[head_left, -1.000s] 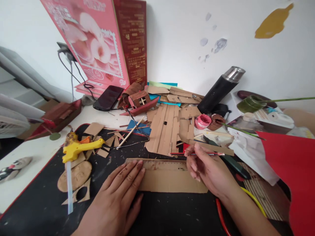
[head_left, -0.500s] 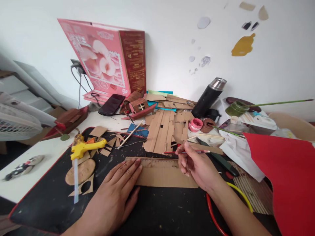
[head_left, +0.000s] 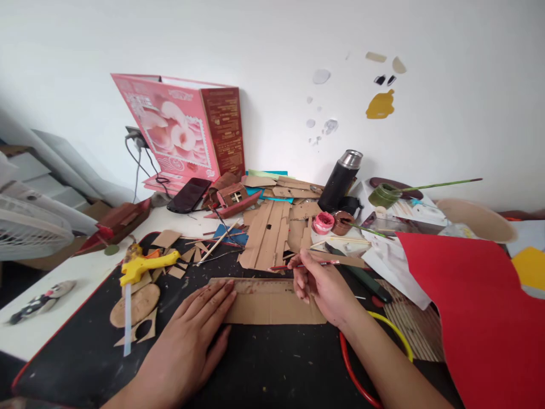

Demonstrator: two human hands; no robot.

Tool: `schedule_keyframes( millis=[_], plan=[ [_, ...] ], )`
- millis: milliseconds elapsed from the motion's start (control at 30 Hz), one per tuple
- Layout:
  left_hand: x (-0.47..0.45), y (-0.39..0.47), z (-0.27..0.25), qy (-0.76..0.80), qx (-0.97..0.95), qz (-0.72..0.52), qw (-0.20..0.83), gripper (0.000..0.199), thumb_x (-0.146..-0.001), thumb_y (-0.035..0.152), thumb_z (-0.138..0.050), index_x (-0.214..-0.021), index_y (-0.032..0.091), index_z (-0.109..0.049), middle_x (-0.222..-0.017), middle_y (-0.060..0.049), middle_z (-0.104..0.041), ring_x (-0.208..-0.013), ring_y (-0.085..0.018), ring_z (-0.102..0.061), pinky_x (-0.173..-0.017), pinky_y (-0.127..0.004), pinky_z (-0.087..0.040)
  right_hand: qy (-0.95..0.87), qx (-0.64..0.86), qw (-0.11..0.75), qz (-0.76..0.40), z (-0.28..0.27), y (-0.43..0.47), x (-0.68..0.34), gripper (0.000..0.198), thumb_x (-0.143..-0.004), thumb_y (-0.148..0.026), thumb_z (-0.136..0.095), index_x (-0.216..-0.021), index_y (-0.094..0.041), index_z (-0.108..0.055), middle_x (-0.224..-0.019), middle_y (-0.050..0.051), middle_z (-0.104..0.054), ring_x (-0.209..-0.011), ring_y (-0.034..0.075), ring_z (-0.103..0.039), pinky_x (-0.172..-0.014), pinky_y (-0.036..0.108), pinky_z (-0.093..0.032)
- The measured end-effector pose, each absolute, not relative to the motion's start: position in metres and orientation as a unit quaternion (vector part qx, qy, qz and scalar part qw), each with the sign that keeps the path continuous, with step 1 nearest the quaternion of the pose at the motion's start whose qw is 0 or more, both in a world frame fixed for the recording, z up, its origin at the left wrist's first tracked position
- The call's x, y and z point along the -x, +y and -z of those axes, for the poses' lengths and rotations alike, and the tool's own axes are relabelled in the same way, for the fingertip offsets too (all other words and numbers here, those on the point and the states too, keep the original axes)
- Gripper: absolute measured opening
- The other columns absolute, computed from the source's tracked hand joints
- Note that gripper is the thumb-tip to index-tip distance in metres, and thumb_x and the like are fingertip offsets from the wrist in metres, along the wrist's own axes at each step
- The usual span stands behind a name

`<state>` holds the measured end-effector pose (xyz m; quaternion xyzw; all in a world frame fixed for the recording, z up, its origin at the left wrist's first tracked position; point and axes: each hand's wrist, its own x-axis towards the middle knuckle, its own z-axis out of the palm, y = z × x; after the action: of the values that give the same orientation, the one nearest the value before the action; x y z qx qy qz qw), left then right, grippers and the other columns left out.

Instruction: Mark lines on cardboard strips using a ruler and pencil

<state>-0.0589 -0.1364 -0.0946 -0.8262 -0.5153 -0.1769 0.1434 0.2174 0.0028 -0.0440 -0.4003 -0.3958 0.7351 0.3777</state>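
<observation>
My left hand [head_left: 191, 326] lies flat with fingers stretched, pressing on the left end of a clear ruler [head_left: 259, 286] and the brown cardboard strip [head_left: 275, 309] beneath it. The ruler runs along the strip's far edge. My right hand [head_left: 321, 287] is closed around a thin red pencil [head_left: 283, 267], held nearly level above the right end of the strip. The pencil's left end points toward a stack of cardboard pieces [head_left: 266, 230]. The strip rests on a black mat [head_left: 272, 363].
On the left are a yellow hot glue gun [head_left: 147, 264], cardboard scraps and a phone [head_left: 189, 195]. Behind stand a small model boat [head_left: 234, 199] and a black flask [head_left: 340, 179]. Open paint jars [head_left: 323, 223], a green-handled cutter [head_left: 366, 278] and a red sheet [head_left: 447, 307] lie right.
The view has shifted a little, so things appear lower and further left. Both hands keep the same hold: left flat on the ruler, right with the pencil.
</observation>
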Motion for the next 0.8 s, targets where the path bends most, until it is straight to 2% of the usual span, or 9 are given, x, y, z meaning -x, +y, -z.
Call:
schedule_keyframes(
  millis=[367,800],
  plan=[
    [0.0593,-0.1359,0.0972,-0.518,0.825,0.193,0.116,0.061,-0.11,0.034,-0.056,-0.169,0.023,-0.051,-0.167,-0.009,-0.063,-0.15,-0.029,-0.065,-0.122,-0.047,-0.056,-0.362,0.362,0.395,-0.762,0.0445,0.0073,-0.2207,0.063,-0.076,-0.077,-0.095,-0.085,-0.017,-0.078,-0.055,-0.006,-0.057,-0.042,0.01,-0.053,-0.038,0.021,-0.031],
    [0.0583,-0.1364,0.0959,-0.519,0.825,0.182,0.129,0.057,-0.111,0.034,-0.053,-0.166,0.021,-0.054,-0.167,-0.009,-0.063,-0.15,-0.027,-0.065,-0.122,-0.047,-0.056,-0.365,0.361,0.397,-0.761,0.0442,0.0062,-0.2206,0.063,-0.076,-0.076,-0.096,-0.085,-0.016,-0.079,-0.055,-0.005,-0.057,-0.042,0.01,-0.053,-0.037,0.02,-0.031]
  ],
)
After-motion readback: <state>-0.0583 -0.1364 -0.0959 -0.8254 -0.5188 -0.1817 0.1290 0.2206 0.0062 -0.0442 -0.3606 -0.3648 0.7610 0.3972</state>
